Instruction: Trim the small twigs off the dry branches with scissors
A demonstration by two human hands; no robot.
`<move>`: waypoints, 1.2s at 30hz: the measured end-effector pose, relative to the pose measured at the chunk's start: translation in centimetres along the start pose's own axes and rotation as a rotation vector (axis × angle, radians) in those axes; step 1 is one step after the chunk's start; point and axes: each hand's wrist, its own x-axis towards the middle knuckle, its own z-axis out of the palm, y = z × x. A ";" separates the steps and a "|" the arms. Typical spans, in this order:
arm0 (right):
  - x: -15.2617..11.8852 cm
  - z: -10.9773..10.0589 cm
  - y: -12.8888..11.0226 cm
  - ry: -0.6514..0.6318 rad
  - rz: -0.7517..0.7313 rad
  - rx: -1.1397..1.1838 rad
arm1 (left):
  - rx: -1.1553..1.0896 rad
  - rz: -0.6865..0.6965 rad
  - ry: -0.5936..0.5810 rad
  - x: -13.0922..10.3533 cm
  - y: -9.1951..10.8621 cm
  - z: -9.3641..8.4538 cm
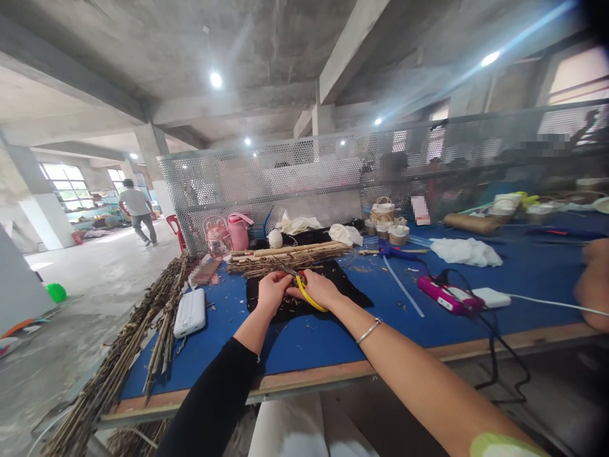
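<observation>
My right hand is closed around pruning shears with yellow handles. Their dark blades point left, towards the fingers of my left hand. My left hand is closed in a pinch just beside the blades; what sits between its fingertips is too small to make out. Both hands are over a black cloth strewn with small brown bits. Just behind them lies a bundle of dry twigs.
A long twig bundle hangs over the table's left edge beside a white power bank. At right are a magenta power strip, a blue glue gun and a clear glue stick. Another person's hand shows at far right.
</observation>
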 end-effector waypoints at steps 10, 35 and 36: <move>-0.2 0.0 -0.6 0.034 0.019 0.018 | 0.176 0.139 0.021 0.4 -0.8 -0.4; 0.0 0.2 -0.6 0.033 0.065 -0.009 | -0.061 -0.017 -0.045 -0.2 -0.7 -0.4; 0.0 0.1 -0.7 0.028 0.069 -0.013 | -0.076 -0.015 -0.050 -0.2 -0.6 -0.4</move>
